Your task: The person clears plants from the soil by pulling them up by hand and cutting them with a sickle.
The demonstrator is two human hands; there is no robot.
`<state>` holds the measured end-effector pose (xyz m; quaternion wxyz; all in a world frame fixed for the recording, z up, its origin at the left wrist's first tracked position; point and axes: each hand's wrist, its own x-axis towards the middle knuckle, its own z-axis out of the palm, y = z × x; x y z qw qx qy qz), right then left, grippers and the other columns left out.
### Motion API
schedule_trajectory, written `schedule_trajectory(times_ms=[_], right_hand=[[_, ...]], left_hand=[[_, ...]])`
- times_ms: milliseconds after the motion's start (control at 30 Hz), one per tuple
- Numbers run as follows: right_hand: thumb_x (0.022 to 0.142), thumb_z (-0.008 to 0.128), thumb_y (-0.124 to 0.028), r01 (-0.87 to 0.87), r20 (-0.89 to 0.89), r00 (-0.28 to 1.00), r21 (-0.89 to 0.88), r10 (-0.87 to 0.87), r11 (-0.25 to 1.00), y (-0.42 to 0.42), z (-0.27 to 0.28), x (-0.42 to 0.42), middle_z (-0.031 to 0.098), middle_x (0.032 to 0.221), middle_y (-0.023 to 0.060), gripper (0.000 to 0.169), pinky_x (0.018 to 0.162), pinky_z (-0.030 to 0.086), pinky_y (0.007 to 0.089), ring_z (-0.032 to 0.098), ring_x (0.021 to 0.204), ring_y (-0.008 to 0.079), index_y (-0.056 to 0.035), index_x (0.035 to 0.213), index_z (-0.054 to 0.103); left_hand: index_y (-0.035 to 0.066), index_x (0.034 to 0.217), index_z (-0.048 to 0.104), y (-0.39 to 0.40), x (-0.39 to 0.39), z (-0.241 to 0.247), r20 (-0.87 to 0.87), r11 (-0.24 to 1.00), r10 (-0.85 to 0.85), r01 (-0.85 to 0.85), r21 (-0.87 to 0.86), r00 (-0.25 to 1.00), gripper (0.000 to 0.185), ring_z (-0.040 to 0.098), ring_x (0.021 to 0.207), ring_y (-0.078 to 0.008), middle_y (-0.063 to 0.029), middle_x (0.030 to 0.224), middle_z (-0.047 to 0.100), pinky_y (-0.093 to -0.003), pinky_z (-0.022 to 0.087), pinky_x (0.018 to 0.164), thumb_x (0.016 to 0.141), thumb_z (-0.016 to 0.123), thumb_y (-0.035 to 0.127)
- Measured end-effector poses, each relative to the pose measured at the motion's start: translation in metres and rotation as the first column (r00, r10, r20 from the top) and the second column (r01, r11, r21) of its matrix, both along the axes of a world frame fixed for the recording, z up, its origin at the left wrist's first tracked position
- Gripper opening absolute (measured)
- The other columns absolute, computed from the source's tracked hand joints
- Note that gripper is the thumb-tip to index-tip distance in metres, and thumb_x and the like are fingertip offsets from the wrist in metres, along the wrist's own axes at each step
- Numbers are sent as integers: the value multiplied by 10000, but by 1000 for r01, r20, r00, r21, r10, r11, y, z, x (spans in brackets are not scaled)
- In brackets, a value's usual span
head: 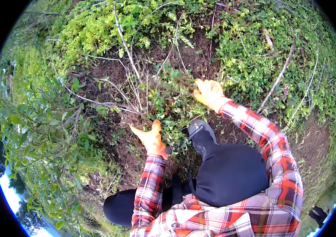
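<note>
My right hand [211, 94], in an orange work glove, has its fingers curled around a clump of leafy weeds [179, 80]. That clump is blurred and trails off to the left of the glove. Lower and to the left, my left hand [151, 139] wears a matching glove with fingers apart, over low leaves and bare soil. A small dark object [169, 149] shows beside its wrist; I cannot tell what it is. Cut or loose greenery [171, 133] lies between the hands. Just ahead of my bent knee [233, 174] is my grey-toed boot [202, 131].
Thin woody stems [126, 50] fan up from a base near my left hand. A leafy shrub [43, 142] crowds the left side. Dense ground cover [251, 59] spreads at the upper right, crossed by a dry branch [280, 71]. Another person's legs [317, 214] appear at the lower right.
</note>
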<state>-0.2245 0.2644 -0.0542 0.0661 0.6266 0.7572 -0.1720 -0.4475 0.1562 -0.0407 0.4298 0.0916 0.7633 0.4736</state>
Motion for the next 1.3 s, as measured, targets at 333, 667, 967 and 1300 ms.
schedule_trajectory(times_ms=[333, 667, 967, 1300], right_hand=[[753, 686, -395, -447, -372, 833, -14, 410, 894, -5, 39, -120, 656, 766, 68, 338, 614, 539, 438, 667, 745, 285, -101, 905, 616], [651, 815, -428, -139, -112, 985, -62, 132, 988, 88, 0, -83, 521, 1331, 150, 854, 939, 475, 423, 551, 1180, 296, -65, 1318, 425], [813, 572, -111, -292, -249, 937, -173, 245, 941, 16, -8, -108, 688, 999, 170, 192, 788, 551, 426, 677, 951, 323, -52, 961, 679], [810, 597, -276, -186, -323, 943, -318, 78, 930, 16, 58, -87, 585, 1240, 178, 522, 968, 472, 448, 578, 1127, 358, -66, 1276, 493]], left_hand=[[94, 1495, 131, -24, -40, -37, 159, 941, -77, 19, 337, 984, 934, 547, 1130, -237, -130, 1336, 506, -367, 473, 967, 783, 725, -17], [-14, 1495, 110, -10, -26, -14, -68, 995, -82, 86, 56, 994, 985, 571, 1030, -237, -133, 1237, 566, -333, 451, 954, 786, 763, 194], [-27, 1494, 135, -14, -20, -6, -145, 994, -97, 102, 29, 985, 982, 567, 1051, -224, -147, 1236, 568, -317, 416, 995, 769, 771, 160], [60, 1490, 137, -26, -26, -12, 117, 984, -110, 92, 152, 987, 883, 542, 1081, -188, -109, 1304, 509, -342, 445, 979, 795, 676, -20]])
